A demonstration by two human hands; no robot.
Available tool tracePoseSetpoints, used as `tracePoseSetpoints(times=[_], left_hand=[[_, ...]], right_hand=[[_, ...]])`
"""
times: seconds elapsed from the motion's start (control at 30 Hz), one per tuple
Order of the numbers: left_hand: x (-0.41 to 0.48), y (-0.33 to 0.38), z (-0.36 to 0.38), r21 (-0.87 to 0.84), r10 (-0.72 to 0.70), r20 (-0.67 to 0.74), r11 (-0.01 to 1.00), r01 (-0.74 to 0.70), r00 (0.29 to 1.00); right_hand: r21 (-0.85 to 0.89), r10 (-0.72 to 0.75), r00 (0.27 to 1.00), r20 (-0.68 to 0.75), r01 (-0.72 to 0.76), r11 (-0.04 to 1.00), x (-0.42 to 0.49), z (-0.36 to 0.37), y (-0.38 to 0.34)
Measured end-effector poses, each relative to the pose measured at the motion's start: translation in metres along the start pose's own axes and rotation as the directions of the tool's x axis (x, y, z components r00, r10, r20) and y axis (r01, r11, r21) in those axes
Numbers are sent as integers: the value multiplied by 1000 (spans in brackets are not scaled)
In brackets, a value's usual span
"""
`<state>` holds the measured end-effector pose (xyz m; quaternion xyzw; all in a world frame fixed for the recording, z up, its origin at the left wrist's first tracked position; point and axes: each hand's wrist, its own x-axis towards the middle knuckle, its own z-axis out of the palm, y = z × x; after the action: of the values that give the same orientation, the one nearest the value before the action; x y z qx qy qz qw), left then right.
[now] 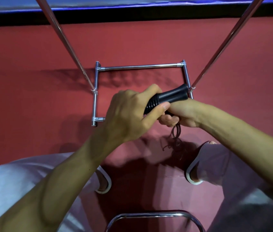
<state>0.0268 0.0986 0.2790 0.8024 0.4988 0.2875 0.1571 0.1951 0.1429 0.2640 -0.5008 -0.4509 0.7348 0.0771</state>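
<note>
Left hand (129, 114) grip clenched round black handle (171, 95), right hand (182, 114) clutching dark cords (176, 133), handle's near end hidden, cords blurred

Two hands: left hand (129, 114), right hand (182, 113). One black handle (169, 97). One bunch of dark cord (176, 131). Two slanted metal poles: left pole (68, 42), right pole (224, 46). One rectangular metal frame (140, 66). One curved chrome tube (154, 215). Two white-edged shoes: left shoe (106, 185), right shoe (191, 179).
</note>
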Motion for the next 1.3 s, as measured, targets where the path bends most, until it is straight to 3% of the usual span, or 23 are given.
tracePoseSetpoints(times=[0.1,0.2,0.27,0.33,0.4,0.43,0.47,0.5,0.57,0.6,0.63,0.67,0.7,0.77,0.9,0.93,1.0,1.07,1.13,1.17,1.2,1.23,1.3], left_hand=[[4,-6,0,-112,-129,-70,986,121,989],[13,-22,-3,-358,-373,-107,879,314,922],[20,-27,-7,-555,-519,-29,719,418,855],[21,-28,-14,-678,-605,146,515,525,783],[19,-30,-20,-716,-613,325,338,611,720],[19,-31,-22,-720,-596,396,271,639,699],[19,-32,-23,-721,-576,450,216,658,682],[20,-34,-24,-719,-561,487,178,672,669],[22,-37,-26,-709,-540,526,148,690,657],[23,-39,-28,-703,-533,531,157,693,659],[24,-40,-29,-701,-526,525,178,691,669],[25,-40,-30,-698,-529,509,207,685,679],[25,-39,-30,-693,-543,476,252,675,692],[25,-33,-30,-664,-587,374,371,649,718],[26,-31,-27,-611,-652,223,486,625,725],[25,-34,-26,-606,-663,227,478,636,714],[25,-36,-28,-599,-680,266,438,670,683],[25,-37,-29,-602,-692,286,409,686,663],[25,-39,-30,-607,-701,295,387,694,649],[26,-39,-30,-609,-701,300,381,696,647],[26,-39,-29,-603,-699,303,386,698,648],[26,-39,-28,-592,-695,298,403,698,654],[25,-35,-25,-563,-677,267,468,681,686]], right_hand=[[-144,-170,955,-242,138,980,-5,0,-5],[-271,-368,861,-350,283,920,-7,-10,-3],[-542,-618,715,-326,394,742,-12,-20,1],[-786,-801,546,-246,371,495,-14,-26,4],[-880,-902,399,-163,355,316,-14,-28,5],[-894,-921,366,-132,358,271,-14,-29,4],[-881,-914,382,-139,374,290,-14,-30,3],[-817,-870,452,-197,415,401,-16,-31,0],[-393,-583,734,-349,450,802,-22,-31,-11],[-59,-333,892,-307,331,942,-24,-32,-17],[189,-105,974,-200,143,972,-27,-32,-21],[314,39,995,-97,-6,950,-28,-33,-24],[346,96,995,-32,-79,935,-28,-35,-24],[319,61,998,19,-64,945,-24,-38,-22],[-35,-271,951,-147,269,963,-18,-33,-16],[-257,-425,883,-197,372,892,-17,-33,-14],[-752,-720,673,-166,386,534,-16,-34,-9],[-928,-866,499,-31,307,210,-13,-36,-5],[-962,-903,429,19,256,101,-13,-38,-5],[-958,-885,466,-3,252,136,-14,-38,-7],[-921,-826,560,-63,287,265,-16,-37,-9],[-806,-696,706,-127,336,487,-18,-36,-12],[-289,-292,950,-112,250,924,-23,-38,-20]])
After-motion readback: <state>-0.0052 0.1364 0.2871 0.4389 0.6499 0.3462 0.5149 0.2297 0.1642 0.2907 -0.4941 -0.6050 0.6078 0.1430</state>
